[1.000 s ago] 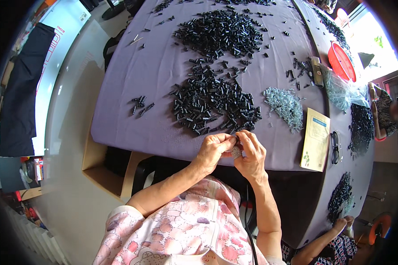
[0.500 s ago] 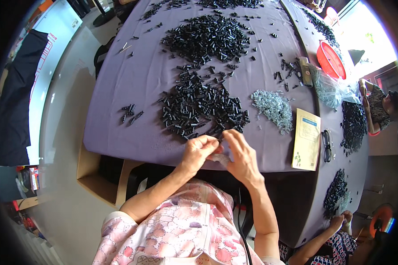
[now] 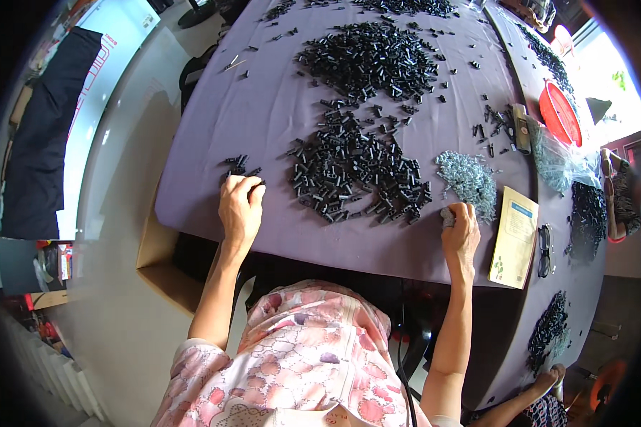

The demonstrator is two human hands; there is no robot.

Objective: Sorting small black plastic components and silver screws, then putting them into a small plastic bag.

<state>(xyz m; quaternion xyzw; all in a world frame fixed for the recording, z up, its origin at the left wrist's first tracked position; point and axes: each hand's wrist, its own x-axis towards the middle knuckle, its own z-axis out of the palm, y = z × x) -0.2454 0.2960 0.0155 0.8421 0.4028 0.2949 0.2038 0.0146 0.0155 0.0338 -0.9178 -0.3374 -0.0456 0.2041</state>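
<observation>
My left hand (image 3: 241, 213) is at the small cluster of black plastic pieces (image 3: 238, 163) on the table's left side. Its fingers are curled, with a small black tubular piece (image 3: 261, 183) showing at the fingertips. Beside the heap of small clear plastic pieces (image 3: 468, 181), my right hand (image 3: 463, 238) rests with its fingers drawn together. A greyish, fabric-like patch (image 3: 447, 216) shows at its thumb side; what its fingertips pinch, if anything, is hidden. A large heap of black plastic pieces (image 3: 352, 167) lies between my hands.
Behind lies a bigger black heap (image 3: 370, 60). To the right are a yellow booklet (image 3: 513, 238), eyeglasses (image 3: 545, 250), a red basket (image 3: 561, 114) and a clear bag (image 3: 548, 160). An open cardboard box (image 3: 165, 274) stands below the left edge. Other people sit at the right.
My hands, together at the front edge before, have parted. The left has moved to the small black cluster, the right to the clear pieces. The view has shifted a little.
</observation>
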